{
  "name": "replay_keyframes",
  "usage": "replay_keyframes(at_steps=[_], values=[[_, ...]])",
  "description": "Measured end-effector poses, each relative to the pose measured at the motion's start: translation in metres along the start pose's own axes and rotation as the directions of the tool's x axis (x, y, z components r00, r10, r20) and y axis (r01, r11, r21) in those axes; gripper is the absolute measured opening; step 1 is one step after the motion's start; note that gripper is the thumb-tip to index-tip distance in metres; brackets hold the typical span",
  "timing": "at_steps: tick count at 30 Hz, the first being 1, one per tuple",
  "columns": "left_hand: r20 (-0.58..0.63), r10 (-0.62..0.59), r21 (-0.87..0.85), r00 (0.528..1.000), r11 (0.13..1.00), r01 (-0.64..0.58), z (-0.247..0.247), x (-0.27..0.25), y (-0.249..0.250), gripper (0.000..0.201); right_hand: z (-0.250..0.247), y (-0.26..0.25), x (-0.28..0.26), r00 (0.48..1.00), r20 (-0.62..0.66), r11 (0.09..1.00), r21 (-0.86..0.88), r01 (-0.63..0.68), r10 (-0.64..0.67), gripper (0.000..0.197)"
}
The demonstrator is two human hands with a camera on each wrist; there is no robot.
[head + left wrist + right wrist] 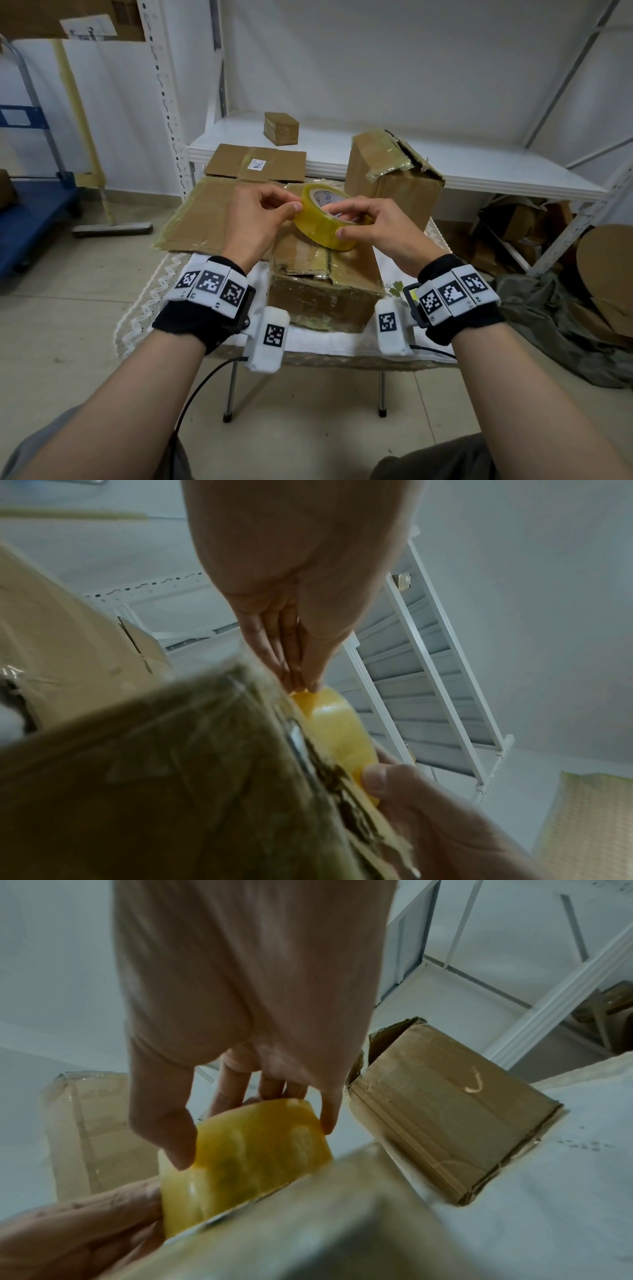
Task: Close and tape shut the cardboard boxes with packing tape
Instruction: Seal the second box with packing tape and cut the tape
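Note:
A yellow packing tape roll (322, 222) is held tilted just above a closed cardboard box (322, 287) with old tape on its top seam. My right hand (337, 222) grips the roll, thumb on its near face and fingers (325, 1115) curled over its rim. My left hand (291, 205) pinches the roll's left edge with thumb and fingertips (304, 683). In the right wrist view the tape roll (246, 1150) fills the middle, with the box top (308, 1231) blurred beneath. No loose tape end shows.
The box sits on a small folding table with a white cloth (318, 339). A taller box with a torn top (387, 174) stands behind on the right. Flattened cardboard (205, 216) lies at left, more flat cardboard (255, 162) and a small box (281, 128) on the white shelf (479, 171).

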State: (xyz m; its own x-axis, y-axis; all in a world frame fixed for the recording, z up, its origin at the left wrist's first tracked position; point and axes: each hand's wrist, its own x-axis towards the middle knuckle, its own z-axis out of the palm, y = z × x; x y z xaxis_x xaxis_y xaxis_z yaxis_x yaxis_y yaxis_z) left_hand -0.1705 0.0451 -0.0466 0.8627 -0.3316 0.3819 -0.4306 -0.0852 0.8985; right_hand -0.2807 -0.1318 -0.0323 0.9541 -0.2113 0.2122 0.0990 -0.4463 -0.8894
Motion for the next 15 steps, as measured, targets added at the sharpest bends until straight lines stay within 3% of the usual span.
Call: replay_keyframes(at_steps=[4,10,15], values=[[0.02,0.016,0.066,1.0,0.998,-0.017,0.0026,-0.0005,-0.0004,0.004,-0.0024,0.0045,0.0017,1.0,0.016,0.997,-0.075,0.014,-0.012,0.031],[0.055,0.028,0.153,0.998,0.988,-0.036,0.0041,-0.0018,-0.0007,0.006,-0.0069,0.0065,0.0023,0.992,0.122,0.9,-0.426,0.091,-0.043,0.035],[0.067,0.05,0.192,0.996,0.979,-0.062,0.0041,-0.0003,-0.0002,0.006,-0.0083,0.003,0.001,0.998,0.045,0.899,-0.434,0.064,-0.05,0.038]])
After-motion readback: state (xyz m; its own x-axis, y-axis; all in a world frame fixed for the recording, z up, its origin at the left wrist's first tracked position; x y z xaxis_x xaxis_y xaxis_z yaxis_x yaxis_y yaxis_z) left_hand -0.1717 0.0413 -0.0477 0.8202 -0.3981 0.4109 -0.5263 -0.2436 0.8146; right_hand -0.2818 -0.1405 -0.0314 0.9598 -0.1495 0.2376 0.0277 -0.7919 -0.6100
